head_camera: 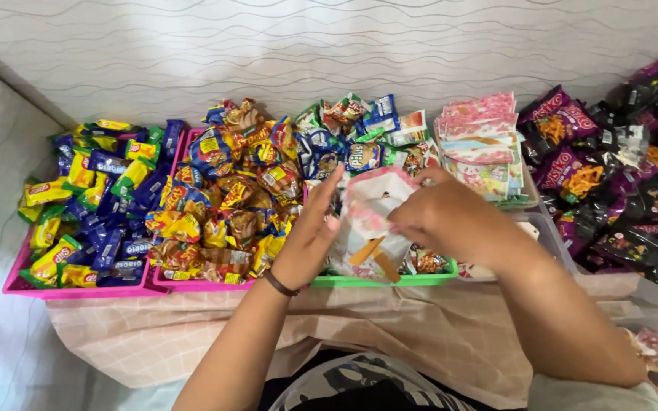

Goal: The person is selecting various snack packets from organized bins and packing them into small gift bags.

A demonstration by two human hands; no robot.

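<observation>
My left hand (pixel 310 236) and my right hand (pixel 443 217) hold a white and pink printed pouch (pixel 371 221) between them, above the green tray (pixel 390 281). The left hand's fingers grip the pouch's left edge; a dark band sits on that wrist. The right hand pinches the pouch's upper right side. Orange and pink shapes are printed on the pouch. Small snack packets (pixel 344 137) lie in the green tray behind it.
A pink tray (pixel 70 289) holds yellow, blue and green wrapped biscuits. A second pink tray (pixel 192 283) holds red and orange packets. A stack of pink pouches (pixel 481 144) and purple and black chip bags (pixel 603 183) lie right. A checked cloth (pixel 390 335) covers my lap.
</observation>
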